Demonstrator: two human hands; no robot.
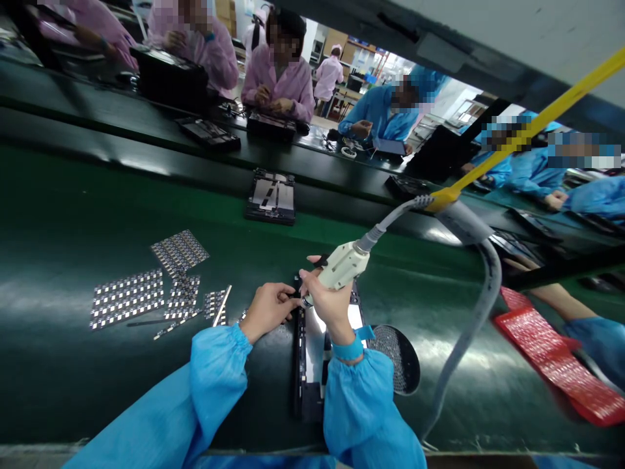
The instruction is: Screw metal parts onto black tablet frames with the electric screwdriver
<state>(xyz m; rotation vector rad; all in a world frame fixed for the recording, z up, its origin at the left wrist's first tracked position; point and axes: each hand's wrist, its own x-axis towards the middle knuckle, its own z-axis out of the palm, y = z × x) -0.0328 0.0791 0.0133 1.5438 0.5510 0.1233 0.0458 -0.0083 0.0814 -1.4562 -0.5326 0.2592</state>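
My right hand [326, 303] is wrapped round a cream electric screwdriver [342, 265], whose tip points down at the upper left edge of a dark tablet-like device [312, 365] lying on the green belt. A grey cable [469, 312] runs from the tool up to a yellow hanger [537, 120]. My left hand [267, 307] rests beside the tool's tip, with its fingers pinched together at the device's edge; what they hold is too small to make out. Both arms wear blue sleeves.
Sheets of small metal parts [127, 296] lie to the left on the green belt [73, 228]. A round dish of screws [401, 355] sits right of the device. Another open device [271, 197] lies further up. A red strip [551, 365] is at the right. Several workers sit opposite.
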